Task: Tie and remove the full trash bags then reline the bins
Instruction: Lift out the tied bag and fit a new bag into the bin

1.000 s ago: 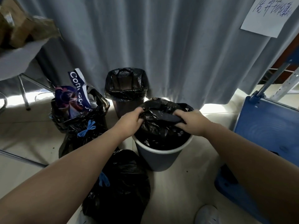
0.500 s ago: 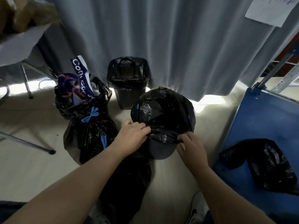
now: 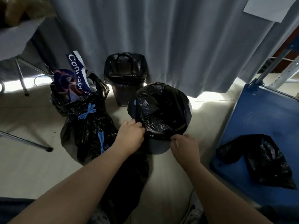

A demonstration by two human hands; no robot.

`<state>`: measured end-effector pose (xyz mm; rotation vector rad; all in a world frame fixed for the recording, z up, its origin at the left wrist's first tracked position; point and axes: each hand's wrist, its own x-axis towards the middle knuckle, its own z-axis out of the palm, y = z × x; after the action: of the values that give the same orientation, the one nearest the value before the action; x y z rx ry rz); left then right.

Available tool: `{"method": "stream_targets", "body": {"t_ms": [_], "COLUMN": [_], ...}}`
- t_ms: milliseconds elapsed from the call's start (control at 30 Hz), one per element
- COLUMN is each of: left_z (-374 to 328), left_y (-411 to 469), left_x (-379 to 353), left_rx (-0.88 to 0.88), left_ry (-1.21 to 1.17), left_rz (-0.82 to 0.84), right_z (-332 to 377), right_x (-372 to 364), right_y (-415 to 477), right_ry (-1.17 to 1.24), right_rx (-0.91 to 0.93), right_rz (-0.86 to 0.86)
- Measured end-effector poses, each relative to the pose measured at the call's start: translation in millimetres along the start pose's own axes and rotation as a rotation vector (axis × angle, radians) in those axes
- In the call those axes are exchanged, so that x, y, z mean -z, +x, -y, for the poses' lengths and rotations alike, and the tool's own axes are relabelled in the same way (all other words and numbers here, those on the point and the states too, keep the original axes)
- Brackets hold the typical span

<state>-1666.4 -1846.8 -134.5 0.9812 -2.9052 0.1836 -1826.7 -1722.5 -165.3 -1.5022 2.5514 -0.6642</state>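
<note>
A round grey bin [image 3: 157, 147] stands on the floor in the middle, with a fresh black liner [image 3: 160, 110] folded over its rim. My left hand [image 3: 131, 135] pinches the liner's near-left edge. At the near-right edge my right hand [image 3: 184, 143] pinches the same liner. Behind it stands a second dark bin [image 3: 125, 94], lined in black. To the left sits a tied black bag [image 3: 87, 130] with blue drawstrings, and behind it an open bag [image 3: 76, 91] stuffed with blue packaging. A third full bag [image 3: 127, 180] lies under my left forearm.
A grey curtain [image 3: 161, 38] hangs right behind the bins. A blue cart deck [image 3: 265, 120] on the right carries a crumpled black bag [image 3: 262, 159]. Metal table legs [image 3: 25, 141] cross the floor on the left. My shoe [image 3: 194, 212] shows at the bottom.
My hands have come from the liner's top down to the near rim, and the liner now lies folded over the bin's edge. The camera has tilted downward.
</note>
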Motion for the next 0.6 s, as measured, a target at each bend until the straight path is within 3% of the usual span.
{"method": "stream_targets", "body": {"t_ms": [100,167,333,400,467,600], "left_z": [4,14,31,36,43,58], "left_y": [5,13,38,49,57,63], "left_x": [10,12,10,6,-1,-20], "left_rx": [0.405,0.573,0.68,0.709,0.741,0.957], "left_ry": [-0.522,-0.723,-0.783,-0.759,-0.791,-1.189], "left_rz": [-0.001,-0.096,-0.034,-0.009,-0.008,-0.183], "right_z": [6,4,-7,-11,-19,-39], "right_x": [12,18,31,32,32,32], "right_y": [17,38,96,110,118,112], "right_ry": [0.44,0.419,0.116,0.058,0.114,0.394], "right_rx": [-0.295,-0.356,-0.322,-0.281,-0.274,-0.391], "right_rz": [-0.278,-0.346,-0.05,-0.007,-0.086,-0.314]}}
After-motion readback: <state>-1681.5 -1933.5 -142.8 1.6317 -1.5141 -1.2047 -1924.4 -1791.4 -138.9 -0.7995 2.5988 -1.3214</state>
